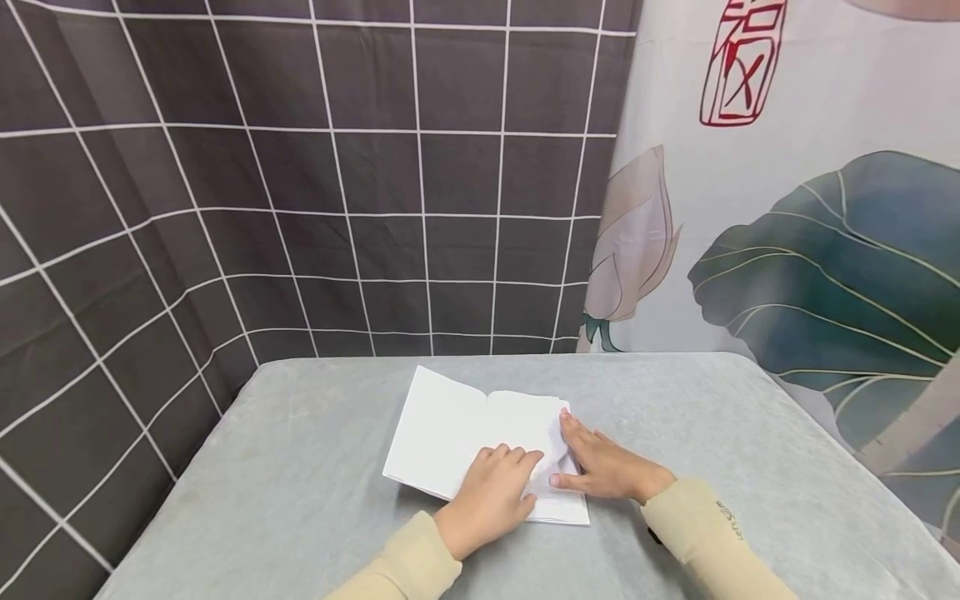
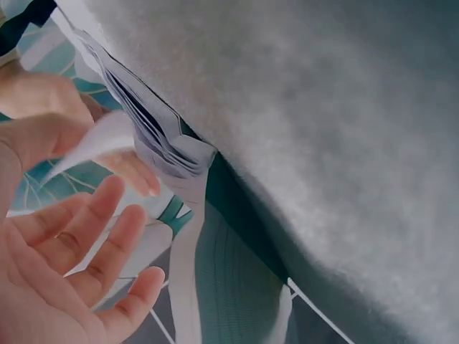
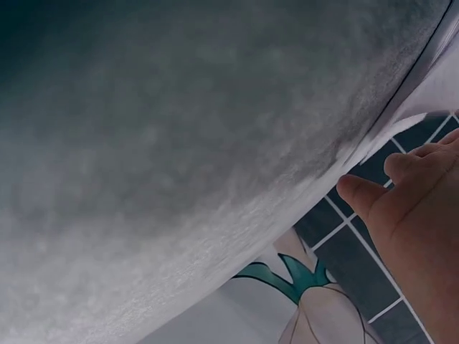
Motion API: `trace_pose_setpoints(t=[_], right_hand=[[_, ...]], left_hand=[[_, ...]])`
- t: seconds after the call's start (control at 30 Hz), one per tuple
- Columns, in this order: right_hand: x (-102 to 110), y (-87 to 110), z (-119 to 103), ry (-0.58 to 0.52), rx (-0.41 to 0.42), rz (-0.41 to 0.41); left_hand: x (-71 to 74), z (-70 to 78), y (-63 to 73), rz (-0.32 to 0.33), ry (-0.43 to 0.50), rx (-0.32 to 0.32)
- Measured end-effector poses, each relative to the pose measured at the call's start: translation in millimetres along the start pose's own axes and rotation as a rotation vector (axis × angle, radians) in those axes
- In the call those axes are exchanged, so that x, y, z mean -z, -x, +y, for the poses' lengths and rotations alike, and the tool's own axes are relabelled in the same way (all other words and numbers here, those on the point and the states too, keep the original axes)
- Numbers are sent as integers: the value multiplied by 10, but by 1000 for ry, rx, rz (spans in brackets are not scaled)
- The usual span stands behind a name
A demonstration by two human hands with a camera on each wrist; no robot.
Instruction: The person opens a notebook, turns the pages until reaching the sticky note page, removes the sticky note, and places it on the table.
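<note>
A book [image 1: 442, 425] with blank white pages lies spread on the table. In the head view my left hand [image 1: 487, 496] is over its lower middle, fingers loosely bent. The left wrist view shows that hand [image 2: 72, 265] palm-side, with a curved loose page [image 2: 107, 143] close to its thumb; I cannot see a pinch. At the right edge of the right-hand page, my right hand [image 1: 607, 462] touches the paper with extended fingers, its thumb spread apart. The right wrist view catches only part of the right hand [image 3: 416, 208] beside the table surface.
A grey cloth covers the table [image 1: 315, 467]. Behind it hangs a dark curtain [image 1: 375, 183] with white grid lines; at the right is a pale curtain [image 1: 660, 317] printed with lotus leaves. A small black item [image 1: 654, 536] shows by the right cuff.
</note>
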State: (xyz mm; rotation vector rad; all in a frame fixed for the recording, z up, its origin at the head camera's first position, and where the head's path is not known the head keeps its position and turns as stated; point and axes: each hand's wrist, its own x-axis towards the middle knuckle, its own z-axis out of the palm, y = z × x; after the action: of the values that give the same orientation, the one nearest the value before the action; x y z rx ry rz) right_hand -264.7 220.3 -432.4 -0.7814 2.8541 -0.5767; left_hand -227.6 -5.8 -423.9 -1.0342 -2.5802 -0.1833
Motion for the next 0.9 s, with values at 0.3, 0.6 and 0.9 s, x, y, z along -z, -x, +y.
trace_pose_setpoints(t=[0.3,0.6,0.9], right_hand=[[31,24,4,-33,-9,-29],[49,39,-2,-31,-23,-71],[50,42,-15,-24,-6,-73]], left_hand=[[-20,-143,-51,63,313,193],[86,-386,-105,129,714,390],[173,-572,-150,181,822,493]])
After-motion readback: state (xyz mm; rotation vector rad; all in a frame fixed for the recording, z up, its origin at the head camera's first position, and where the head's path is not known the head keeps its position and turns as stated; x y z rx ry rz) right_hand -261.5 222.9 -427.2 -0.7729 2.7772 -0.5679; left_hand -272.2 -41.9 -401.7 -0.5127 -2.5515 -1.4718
